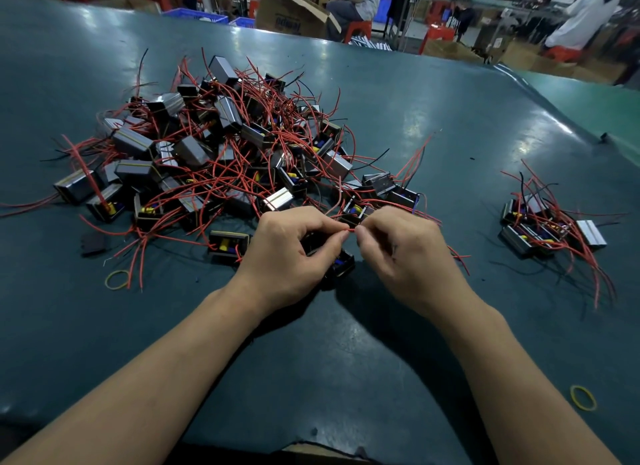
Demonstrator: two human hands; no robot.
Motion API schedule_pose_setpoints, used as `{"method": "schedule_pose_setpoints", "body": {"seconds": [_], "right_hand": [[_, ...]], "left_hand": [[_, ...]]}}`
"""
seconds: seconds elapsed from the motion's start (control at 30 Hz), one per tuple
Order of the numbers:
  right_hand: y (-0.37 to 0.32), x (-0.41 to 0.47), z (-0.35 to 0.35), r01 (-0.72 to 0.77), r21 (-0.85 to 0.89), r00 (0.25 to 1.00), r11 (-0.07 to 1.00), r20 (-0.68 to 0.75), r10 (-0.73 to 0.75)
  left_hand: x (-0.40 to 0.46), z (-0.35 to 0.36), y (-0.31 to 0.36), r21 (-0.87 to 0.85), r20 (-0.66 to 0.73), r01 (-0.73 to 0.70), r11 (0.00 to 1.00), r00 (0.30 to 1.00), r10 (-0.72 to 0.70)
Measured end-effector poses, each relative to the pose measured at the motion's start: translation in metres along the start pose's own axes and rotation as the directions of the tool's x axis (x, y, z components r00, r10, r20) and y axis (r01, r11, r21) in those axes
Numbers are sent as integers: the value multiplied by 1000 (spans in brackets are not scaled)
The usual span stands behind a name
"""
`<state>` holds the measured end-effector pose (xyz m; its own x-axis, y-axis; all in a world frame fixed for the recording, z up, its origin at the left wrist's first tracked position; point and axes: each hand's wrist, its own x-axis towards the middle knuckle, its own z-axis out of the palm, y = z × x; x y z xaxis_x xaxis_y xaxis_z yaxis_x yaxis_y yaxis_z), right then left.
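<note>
My left hand (291,253) and my right hand (405,253) meet in the middle of the table, and each pinches a thin red wire (350,229) between thumb and forefinger. Under the two hands lies a small black box part (341,265) with blue inside, mostly hidden by my fingers. Just beyond my hands spreads a big pile (214,152) of the same black and metal box parts, tangled in red and black wires.
A smaller group of the parts (547,227) with red wires lies at the right. Yellow rubber bands lie at front left (117,279) and front right (583,397). The dark green table (311,378) fills the view. Cardboard boxes (294,10), blue crates and seated people are behind it.
</note>
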<state>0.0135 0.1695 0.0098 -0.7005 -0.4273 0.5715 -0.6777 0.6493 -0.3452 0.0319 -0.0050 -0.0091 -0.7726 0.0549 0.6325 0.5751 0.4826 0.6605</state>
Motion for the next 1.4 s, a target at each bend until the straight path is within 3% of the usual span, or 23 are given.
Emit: {"method": "schedule_pose_setpoints", "body": {"seconds": [0.07, 0.1, 0.13, 0.17, 0.2, 0.23, 0.27, 0.3, 0.37, 0.4, 0.47, 0.57, 0.87, 0.97, 1.1, 1.27, 1.4], "right_hand": [[-10, 1, 4, -311, 226, 950, 923, 88, 299], [-15, 3, 5, -524, 423, 848, 739, 184, 497], [-16, 6, 5, -690, 586, 689, 425, 352, 633], [-16, 9, 4, -761, 645, 529, 66, 558, 639], [-16, 12, 1, -752, 628, 431, -201, 699, 571], [-14, 13, 0, -718, 608, 397, -338, 757, 518], [-13, 14, -1, -700, 614, 397, -364, 759, 516], [-11, 13, 0, -713, 647, 423, -271, 705, 570], [-12, 10, 4, -739, 668, 531, 83, 503, 682], [-12, 8, 6, -722, 660, 585, 207, 422, 692], [-11, 6, 8, -682, 663, 645, 309, 346, 681], [-12, 5, 7, -657, 672, 669, 341, 311, 676], [-9, 2, 2, -613, 686, 711, 393, 260, 654], [-7, 2, 1, -597, 647, 734, 475, 200, 649], [-7, 0, 3, -500, 539, 822, 677, 52, 567], [-5, 0, 2, -481, 510, 849, 713, 68, 524], [-1, -1, 0, -467, 514, 856, 719, 58, 514]], "left_hand": [[0, 1, 0, 30, 6, -48, 998, 999, 48], [0, 1, 0, 53, 0, -76, 996, 997, 76], [0, 2, 0, 81, -5, -106, 991, 994, 106], [0, 3, 0, 111, -3, -133, 985, 991, 135], [0, 4, 1, 136, 8, -155, 978, 988, 156], [0, 5, 2, 144, 20, -162, 976, 987, 160], [0, 5, 3, 120, 31, -146, 982, 989, 143], [0, 5, 4, 64, 44, -102, 993, 994, 100], [1, 0, 3, -91, 100, 48, 995, 994, -39], [2, -4, 3, -146, 137, 123, 982, 985, -103], [3, -11, 1, -227, 164, 215, 950, 970, -180], [6, -16, 2, -326, 112, 271, 905, 962, -248], [8, -18, 4, -364, 11, 323, 874, 939, -343], [8, -20, 7, -409, -6, 314, 857, 938, -347], [5, -19, 8, -338, -41, 270, 902, 953, -300], [4, -18, 5, -68, -53, 131, 989, 989, -135], [3, -25, 4, 16, 103, -1, 1000, 995, 0]]}}
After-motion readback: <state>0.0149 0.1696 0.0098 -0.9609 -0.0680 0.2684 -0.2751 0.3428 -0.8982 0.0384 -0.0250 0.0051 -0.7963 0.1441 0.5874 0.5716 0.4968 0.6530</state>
